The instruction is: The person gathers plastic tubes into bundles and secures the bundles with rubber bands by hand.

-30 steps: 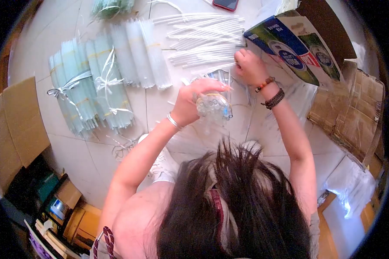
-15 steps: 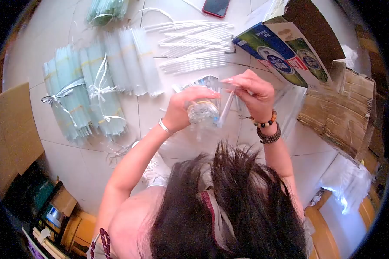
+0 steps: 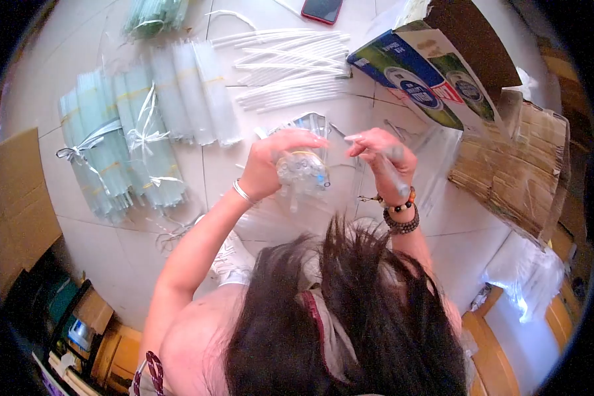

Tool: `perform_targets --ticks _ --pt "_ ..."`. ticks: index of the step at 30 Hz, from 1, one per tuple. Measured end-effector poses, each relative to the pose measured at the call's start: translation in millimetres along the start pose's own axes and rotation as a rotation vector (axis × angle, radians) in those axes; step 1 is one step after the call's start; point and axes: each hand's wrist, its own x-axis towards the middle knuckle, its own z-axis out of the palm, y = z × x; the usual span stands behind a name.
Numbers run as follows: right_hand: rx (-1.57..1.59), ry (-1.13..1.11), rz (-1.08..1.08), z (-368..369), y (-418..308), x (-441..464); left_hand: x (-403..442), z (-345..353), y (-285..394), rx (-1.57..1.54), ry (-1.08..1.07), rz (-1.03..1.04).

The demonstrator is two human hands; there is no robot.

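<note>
My left hand [image 3: 265, 164] is wrapped around a bundle of clear plastic tubes [image 3: 302, 173], its open ends facing me. A yellow rubber band circles the bundle, and a small bit of blue shows among the ends. To the right, my right hand [image 3: 380, 153] is closed with thumb and fingertips close together. A single clear tube [image 3: 395, 177], smeared by motion, lies along that hand and slants down toward the wrist. A gap separates the right hand from the bundle.
White sticks [image 3: 290, 66] lie spread on the tiled floor [image 3: 224, 165] beyond my hands. Banded bundles of clear tubes [image 3: 125, 132] lie at left. An open printed carton [image 3: 435, 79], flattened cardboard [image 3: 508, 165] and a phone [image 3: 321, 9] are also there.
My right hand has moved slightly away from the bundle. The single tube has swung from beside the bundle to lie across the right hand toward the wrist. The left hand still holds the bundle.
</note>
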Motion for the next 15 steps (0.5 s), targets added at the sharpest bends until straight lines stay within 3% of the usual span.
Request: perform_targets --ticks 2,8,15 --pt "-0.092 -0.082 -0.093 -6.6 1.6 0.4 -0.9 0.6 -6.4 -0.041 -0.019 -0.012" --pt "-0.095 -0.092 -0.017 -5.2 -4.4 -0.2 -0.7 -0.4 -5.6 -0.032 -0.016 -0.017" --pt "-0.145 -0.15 -0.093 -8.8 -6.1 5.4 -2.4 1.1 -10.5 -0.094 -0.016 -0.032"
